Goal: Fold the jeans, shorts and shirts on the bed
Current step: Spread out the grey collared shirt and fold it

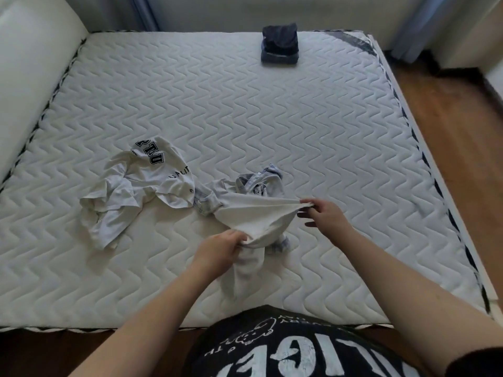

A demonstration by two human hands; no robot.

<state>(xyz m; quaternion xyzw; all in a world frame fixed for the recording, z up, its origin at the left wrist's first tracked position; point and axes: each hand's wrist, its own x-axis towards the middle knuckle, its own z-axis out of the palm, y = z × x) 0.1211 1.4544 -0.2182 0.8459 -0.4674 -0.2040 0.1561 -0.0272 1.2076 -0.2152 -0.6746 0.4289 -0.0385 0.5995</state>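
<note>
Bed: quilted white mattress (245,118) with a wavy stitch pattern fills most of the room; a padded white headboard (35,58) runs along its left edge, and wooden floor (462,118) shows past its right edge.
Backdrop: pale wall and blue curtains (416,20) beyond the far edge of the bed.
Folded pile: dark jeans and shorts (279,43) stacked neatly near the far edge, right of its middle, well apart from everything else.
White shirt (136,186): lies crumpled left of the bed's middle, black letters on its back, its right hem touching the grey shirt.
Grey shirt (253,213): near the front edge, about the middle of the bed; collar and buttons point toward the far edge, checked cuffs peek out at its sides, one sleeve trails down toward the person.
Left hand (220,250): fingers curled around the grey shirt's near edge, pinching the cloth.
Right hand (324,213): thumb and forefinger pinch the shirt's right-hand corner, the other fingers loosely spread; the cloth is pulled taut between the two hands and lifted slightly off the mattress.
Person: stands at the front edge, bare forearms reaching over it, black printed top (299,346) at the bottom of the view.
</note>
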